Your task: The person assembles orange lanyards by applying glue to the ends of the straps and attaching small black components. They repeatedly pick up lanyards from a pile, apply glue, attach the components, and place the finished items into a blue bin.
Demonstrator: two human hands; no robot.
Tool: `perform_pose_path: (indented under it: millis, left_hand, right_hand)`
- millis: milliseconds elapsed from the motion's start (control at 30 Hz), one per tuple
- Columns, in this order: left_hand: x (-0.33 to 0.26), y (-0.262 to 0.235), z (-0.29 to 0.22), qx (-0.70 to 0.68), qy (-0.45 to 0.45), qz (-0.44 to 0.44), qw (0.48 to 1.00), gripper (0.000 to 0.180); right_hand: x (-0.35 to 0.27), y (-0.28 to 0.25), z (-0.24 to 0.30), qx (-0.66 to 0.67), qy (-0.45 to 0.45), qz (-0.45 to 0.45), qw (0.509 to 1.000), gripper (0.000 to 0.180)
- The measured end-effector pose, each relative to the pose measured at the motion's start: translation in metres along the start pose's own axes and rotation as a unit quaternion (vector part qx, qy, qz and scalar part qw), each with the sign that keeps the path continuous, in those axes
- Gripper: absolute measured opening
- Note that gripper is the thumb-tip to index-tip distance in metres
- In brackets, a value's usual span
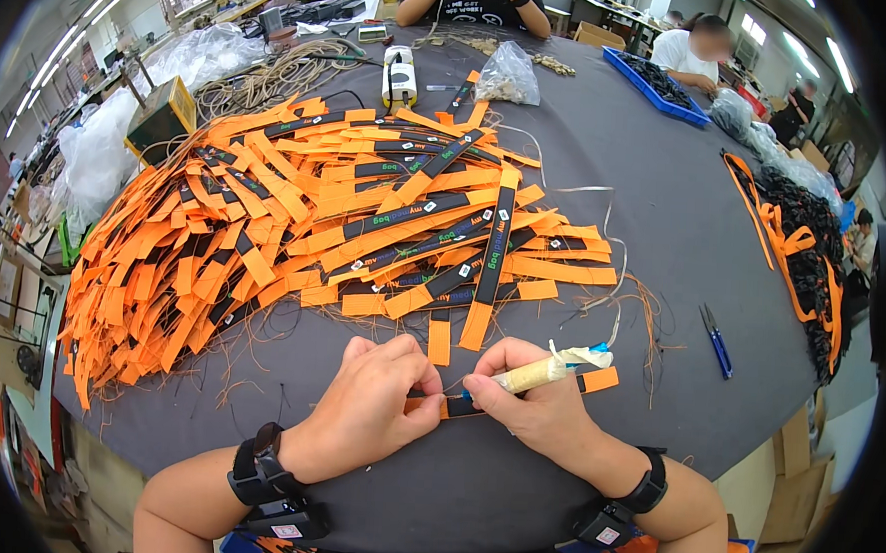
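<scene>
A narrow orange-and-black webbing strap (599, 380) lies crosswise on the table under both hands. My left hand (377, 393) is closed, its thumb and fingertips pinched at the strap's left part; a loose thread may be between them, too fine to tell. My right hand (536, 412) grips a pen-shaped corded tool (530, 375) wrapped in cream tape. Its tip points left, close to my left fingertips and just over the strap. A pale cord runs from the tool's back end up the table. Beyond my hands spreads a large pile of similar straps (396, 224), with loose threads along its near edge.
Blue-handled tweezers or snips (717, 343) lie to the right. Black and orange straps (799, 265) are heaped at the right edge. Farther back are a white power unit (399, 77), a clear plastic bag (509, 75) and a blue tray (656, 85). Other people sit across the table.
</scene>
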State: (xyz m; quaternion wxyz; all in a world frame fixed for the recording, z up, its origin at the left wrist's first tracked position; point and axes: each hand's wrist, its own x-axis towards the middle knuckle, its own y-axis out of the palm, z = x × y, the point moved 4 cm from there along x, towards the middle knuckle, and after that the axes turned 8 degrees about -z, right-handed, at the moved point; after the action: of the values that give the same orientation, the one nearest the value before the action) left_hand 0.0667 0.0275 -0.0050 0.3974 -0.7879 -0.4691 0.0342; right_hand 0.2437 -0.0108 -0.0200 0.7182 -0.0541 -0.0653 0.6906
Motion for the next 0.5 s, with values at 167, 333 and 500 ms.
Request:
perform_pose_path:
  millis: [167,333,500]
  left_hand:
    - [0.0004,0.0005,0.0004,-0.009,-0.004,0.0,1.0,0.013]
    - [0.0,0.0002,0.0007,-0.013,-0.001,-0.009,1.0,0.013]
    - [0.0028,-0.0089,0.0022,0.045,0.019,-0.051,0.997,0.013]
  right_hand:
    - [0.0004,0.0002,0.0008,-0.007,-0.005,-0.001,1.0,0.017]
    - [0.0,0.0004,0.0006,-0.01,0.001,-0.004,1.0,0.017]
    - [0.0013,-0.0002,-0.0015,0.006,-0.007,-0.02,1.0,0.015]
